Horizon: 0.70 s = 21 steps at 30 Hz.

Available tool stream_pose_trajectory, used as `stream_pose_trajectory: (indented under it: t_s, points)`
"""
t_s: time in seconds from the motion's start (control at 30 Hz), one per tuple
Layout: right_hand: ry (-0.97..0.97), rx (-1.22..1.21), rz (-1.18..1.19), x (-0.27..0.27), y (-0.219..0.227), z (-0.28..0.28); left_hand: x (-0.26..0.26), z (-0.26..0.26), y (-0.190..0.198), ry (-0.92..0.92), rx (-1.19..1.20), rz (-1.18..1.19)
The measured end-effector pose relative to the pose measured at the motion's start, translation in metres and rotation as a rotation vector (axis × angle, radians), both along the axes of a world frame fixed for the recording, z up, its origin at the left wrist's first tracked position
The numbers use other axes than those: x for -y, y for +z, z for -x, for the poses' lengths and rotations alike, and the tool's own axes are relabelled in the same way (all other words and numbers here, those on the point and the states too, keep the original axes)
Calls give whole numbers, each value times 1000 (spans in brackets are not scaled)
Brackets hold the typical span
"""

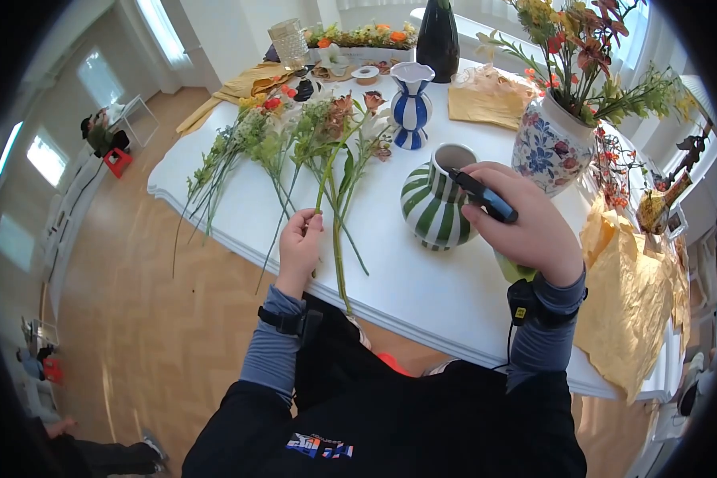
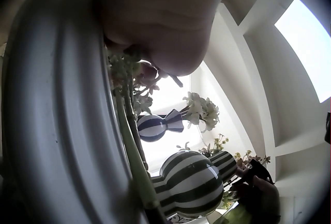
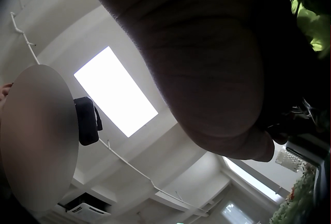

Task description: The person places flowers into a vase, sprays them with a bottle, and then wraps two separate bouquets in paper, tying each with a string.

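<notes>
My left hand [image 1: 299,243] pinches a green flower stem [image 1: 338,263] between thumb and fingers near the table's front edge. The cut end of the stem points down toward my lap; its leafy top lies over other flowers. In the left wrist view, thick stems [image 2: 135,169] run close along the table edge. My right hand [image 1: 526,219] grips a black-and-blue hand tool [image 1: 486,199], whose dark tip overlaps the neck of a green-and-white striped vase [image 1: 434,203]. Most of the tool is hidden by the fingers. The right wrist view shows mainly the underside of the hand.
Loose flower stems [image 1: 215,175] fan across the white table [image 1: 374,291]. Behind stand a blue-and-white vase [image 1: 411,111], a dark bottle [image 1: 438,44] and a ribbed glass [image 1: 289,44]. At right are a floral vase [image 1: 550,147] full of flowers and crumpled golden paper [image 1: 621,295].
</notes>
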State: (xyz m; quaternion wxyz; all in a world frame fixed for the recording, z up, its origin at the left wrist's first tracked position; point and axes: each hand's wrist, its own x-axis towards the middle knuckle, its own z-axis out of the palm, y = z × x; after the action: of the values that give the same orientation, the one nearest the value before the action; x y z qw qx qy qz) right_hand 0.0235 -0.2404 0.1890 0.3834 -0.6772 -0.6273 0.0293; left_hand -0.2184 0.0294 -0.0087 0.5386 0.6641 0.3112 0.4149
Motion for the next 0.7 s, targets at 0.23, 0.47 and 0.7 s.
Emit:
stream_pose_trajectory:
  t_s: [0.23, 0.47, 0.7]
  points:
    - [3, 10, -17, 1, 2, 4, -6, 10, -9, 38, 129, -77]
    - [-3, 45, -57, 3, 2, 7, -13, 9, -18, 267, 44, -502]
    - [-15, 5, -16, 7, 8, 13, 6, 16, 10, 40, 292, 78]
